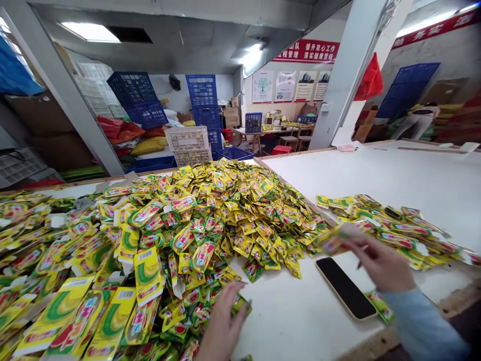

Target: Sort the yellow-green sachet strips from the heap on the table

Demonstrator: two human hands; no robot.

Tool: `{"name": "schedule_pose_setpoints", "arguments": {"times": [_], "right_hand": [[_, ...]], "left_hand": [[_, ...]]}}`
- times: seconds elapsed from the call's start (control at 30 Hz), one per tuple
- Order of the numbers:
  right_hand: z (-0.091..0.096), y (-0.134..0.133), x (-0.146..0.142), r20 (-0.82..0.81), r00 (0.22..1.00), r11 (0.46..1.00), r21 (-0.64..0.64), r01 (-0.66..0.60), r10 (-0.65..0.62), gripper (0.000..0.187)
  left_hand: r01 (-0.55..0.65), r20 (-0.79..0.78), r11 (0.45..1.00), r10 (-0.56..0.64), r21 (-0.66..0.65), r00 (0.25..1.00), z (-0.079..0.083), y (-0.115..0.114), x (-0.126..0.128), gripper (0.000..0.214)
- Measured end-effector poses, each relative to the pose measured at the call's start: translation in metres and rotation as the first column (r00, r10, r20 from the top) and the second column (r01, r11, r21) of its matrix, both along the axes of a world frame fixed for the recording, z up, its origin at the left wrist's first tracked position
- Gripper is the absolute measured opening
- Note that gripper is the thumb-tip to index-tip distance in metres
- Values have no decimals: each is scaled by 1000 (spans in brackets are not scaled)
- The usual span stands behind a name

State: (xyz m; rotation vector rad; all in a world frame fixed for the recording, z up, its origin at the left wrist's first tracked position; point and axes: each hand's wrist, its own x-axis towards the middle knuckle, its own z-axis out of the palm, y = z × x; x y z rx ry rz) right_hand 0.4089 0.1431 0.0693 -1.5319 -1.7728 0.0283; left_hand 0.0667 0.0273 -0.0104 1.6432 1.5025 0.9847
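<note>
My left hand (223, 321) is at the near edge of the heap, its thumb and fingers curled round a small green-and-yellow sachet (240, 303). My right hand (379, 258) pinches a yellow printed carton (332, 239) above the table, blurred by motion. Small shiny sachets (244, 210) make a big pile in the middle. To the left lie many flat yellow-and-green cartons (148, 273), some with white end flaps open. Beneath my right hand a black-screened phone (345, 288) rests on the white table (285, 306).
Beyond a wooden strip (319, 213), more cartons (406, 233) lie heaped on the right. A green packet (380, 307) sits beside the phone. Blue crates (205, 108) and white crates (188, 143) are stacked behind the table. A person (417, 120) bends over at the far right.
</note>
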Motion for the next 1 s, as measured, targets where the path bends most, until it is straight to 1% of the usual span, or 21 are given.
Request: {"name": "schedule_pose_setpoints", "arguments": {"times": [0.03,0.07,0.1,0.13,0.17,0.23,0.27,0.3,0.33,0.37,0.4,0.47,0.5,0.53,0.57,0.63,0.67,0.73,0.83,0.9,1.0], "right_hand": [[8,17,17,105,981,979,142,146,-161,45],[14,30,27,173,964,964,209,164,-202,45],[16,39,29,219,954,958,246,149,-204,43],[14,43,21,257,955,967,243,82,-146,41],[8,41,5,283,958,977,211,-13,-48,37],[-17,21,-47,328,931,966,141,-215,159,30],[-35,6,-78,353,895,941,97,-324,272,27],[-54,-11,-108,371,851,907,53,-418,370,31],[-73,-28,-137,382,784,852,-15,-523,489,47],[-91,-42,-161,350,665,740,-146,-657,660,70],[-107,-54,-180,294,615,679,-234,-696,732,77],[-126,-66,-202,164,583,603,-310,-735,795,51],[-130,-68,-205,119,598,602,-315,-734,792,35],[-128,-67,-205,84,617,609,-309,-731,783,26],[-123,-65,-202,62,641,628,-298,-719,765,25],[-103,-60,-193,-18,680,649,-280,-707,733,27],[-90,-58,-188,-73,678,640,-269,-719,731,28],[-64,-56,-182,-140,636,599,-234,-766,759,24],[-39,-56,-179,-69,579,555,-214,-804,813,10],[-34,-55,-179,-50,555,523,-278,-806,830,10],[-39,-54,-178,-127,510,444,-345,-827,851,10]], "left_hand": [[-34,-111,998,40,55,993,2,6,-12,37],[-32,-192,996,49,88,980,1,12,-22,39],[-15,-243,995,39,101,969,-1,19,-30,43],[3,-266,995,24,100,964,-4,26,-34,49],[14,-267,995,12,94,964,-8,33,-37,52],[4,-231,996,17,89,973,-16,42,-36,50],[-10,-208,996,29,94,978,-19,46,-35,44],[-29,-186,994,48,102,981,-22,48,-34,37],[-52,-163,993,69,107,984,-24,50,-34,32],[-82,-134,991,96,108,986,-25,51,-35,30],[-117,-102,988,127,104,987,-26,51,-37,31],[-190,-38,978,193,82,980,-26,50,-43,38],[-217,-10,974,218,64,976,-27,48,-46,41],[-236,13,971,235,44,972,-27,46,-49,44],[-243,32,970,242,24,970,-27,43,-50,46],[-232,56,973,232,-7,971,-26,35,-49,46],[-214,63,977,215,-16,975,-24,30,-47,44],[-147,88,988,150,-40,985,-18,20,-39,40],[32,221,992,-4,-120,975,-4,5,-26,40],[118,353,971,-38,-209,935,4,-4,-21,39],[146,500,936,37,-322,865,6,-12,-19,43]]}}
